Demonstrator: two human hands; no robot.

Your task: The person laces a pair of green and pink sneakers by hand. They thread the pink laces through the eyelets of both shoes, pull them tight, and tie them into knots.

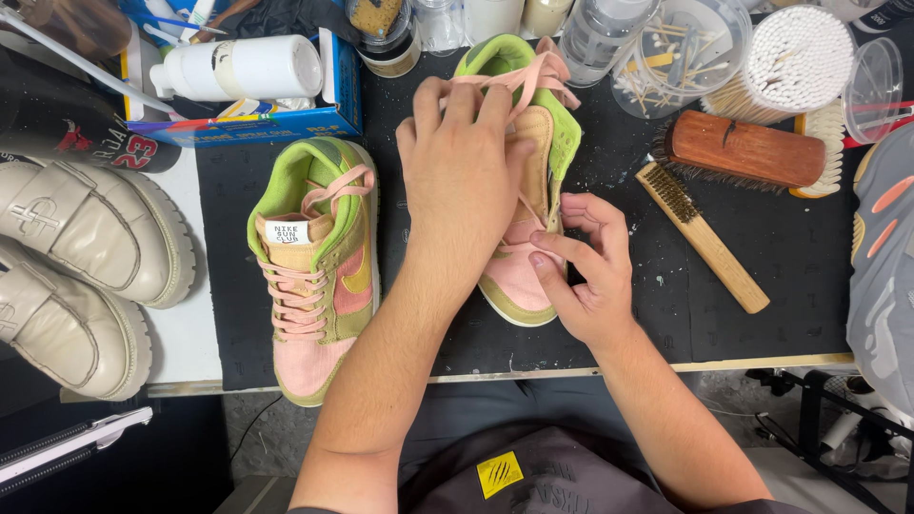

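Two pink, tan and green sneakers lie on a black mat [762,305]. The left sneaker [314,262] is laced and untouched. My left hand [462,167] rests over the right sneaker [528,276] and pinches its loose pink lace [533,76] near the collar. My right hand [586,262] grips the same shoe's side near the toe, fingers on the lower lace rows. Most of that shoe's tongue is hidden under my left hand.
A wooden brush [747,152] and a slim wire brush [705,238] lie right of the shoe. Cotton swab tubs [795,52], bottles and a blue box [257,119] line the back. Beige shoes [81,276] sit left, a grey sneaker [885,266] right.
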